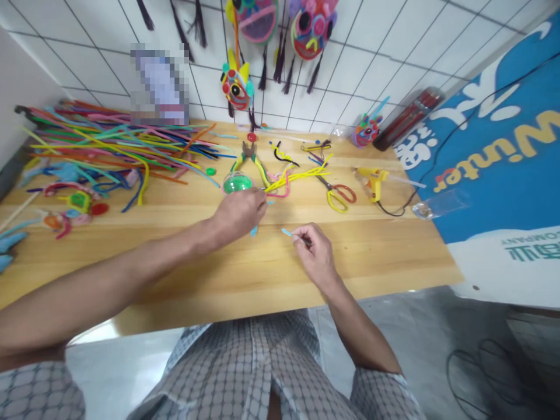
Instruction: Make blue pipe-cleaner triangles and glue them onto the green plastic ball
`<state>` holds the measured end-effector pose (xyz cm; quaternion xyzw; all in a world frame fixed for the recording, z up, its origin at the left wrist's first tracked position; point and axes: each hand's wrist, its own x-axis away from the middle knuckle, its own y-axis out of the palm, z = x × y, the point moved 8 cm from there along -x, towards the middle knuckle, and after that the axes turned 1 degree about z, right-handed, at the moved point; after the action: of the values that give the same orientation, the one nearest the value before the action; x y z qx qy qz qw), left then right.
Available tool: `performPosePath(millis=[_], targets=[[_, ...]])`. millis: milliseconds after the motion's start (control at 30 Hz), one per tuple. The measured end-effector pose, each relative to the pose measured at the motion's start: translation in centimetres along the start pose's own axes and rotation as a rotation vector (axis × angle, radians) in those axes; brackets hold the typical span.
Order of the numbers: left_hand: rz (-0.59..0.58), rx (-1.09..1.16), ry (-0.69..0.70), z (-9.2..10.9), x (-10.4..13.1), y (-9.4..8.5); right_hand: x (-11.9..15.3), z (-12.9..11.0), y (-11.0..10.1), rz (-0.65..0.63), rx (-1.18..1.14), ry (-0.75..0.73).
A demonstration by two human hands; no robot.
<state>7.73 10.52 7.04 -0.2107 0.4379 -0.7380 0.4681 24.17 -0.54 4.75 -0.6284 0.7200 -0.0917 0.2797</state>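
My left hand point(240, 213) rests on the wooden table point(385, 256) with its fingers closed around a light blue pipe cleaner piece point(254, 231), beside a clear ball with green inside point(237, 182). My right hand point(312, 252) pinches a short light blue pipe cleaner piece point(286, 232) that sticks out to the left. Yellow pipe cleaners point(301, 175) and a pink one lie just beyond my left hand.
A big heap of coloured pipe cleaners point(109, 143) fills the table's left. Pliers point(250, 153), yellow-handled scissors point(338, 194) and a yellow glue gun point(373, 181) with cord lie behind. Colourful masks point(311, 23) hang on the tiled wall. A blue banner point(503, 146) lies at the right.
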Motion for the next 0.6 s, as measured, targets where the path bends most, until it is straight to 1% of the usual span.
performPosePath(millis=[33, 67, 100, 133, 167, 233, 300, 367, 433, 533, 600], targets=[[0.044, 0.124, 0.010, 0.1, 0.0, -1.3, 0.0, 0.1, -0.2, 0.013, -0.020, 0.007], [0.063, 0.269, -0.013, 0.0, 0.2, -2.2, 0.0, 0.1, -0.4, 0.022, -0.045, 0.020], [0.068, 0.435, -0.063, -0.4, 0.4, -2.8, 0.0, 0.2, -0.5, 0.027, -0.074, 0.038], [0.047, 0.614, -0.126, -0.8, 0.8, -2.9, 0.0, 0.2, -0.6, 0.027, -0.105, 0.058], [0.024, 0.791, -0.188, -1.2, 1.3, -2.7, 0.0, 0.2, -0.7, 0.020, -0.134, 0.077], [-0.014, 1.092, -0.297, -1.8, 2.6, -1.7, -0.2, -0.2, -0.7, -0.005, -0.177, 0.099], [-0.044, 1.293, -0.370, -2.1, 3.8, -0.2, -0.5, -1.2, -0.7, -0.030, -0.188, 0.085], [-0.061, 1.408, -0.419, -2.4, 4.7, 1.2, -1.2, -2.6, -0.7, -0.043, -0.153, 0.039], [-0.074, 1.472, -0.452, -2.7, 5.4, 2.3, -2.2, -4.1, -0.4, -0.054, -0.079, -0.025], [-0.089, 1.534, -0.462, -3.1, 6.0, 3.2, -3.8, -5.6, 0.6, -0.082, 0.033, -0.098], [-0.096, 1.567, -0.449, -3.4, 6.1, 3.6, -4.6, -5.8, 1.5, -0.103, 0.087, -0.129]])
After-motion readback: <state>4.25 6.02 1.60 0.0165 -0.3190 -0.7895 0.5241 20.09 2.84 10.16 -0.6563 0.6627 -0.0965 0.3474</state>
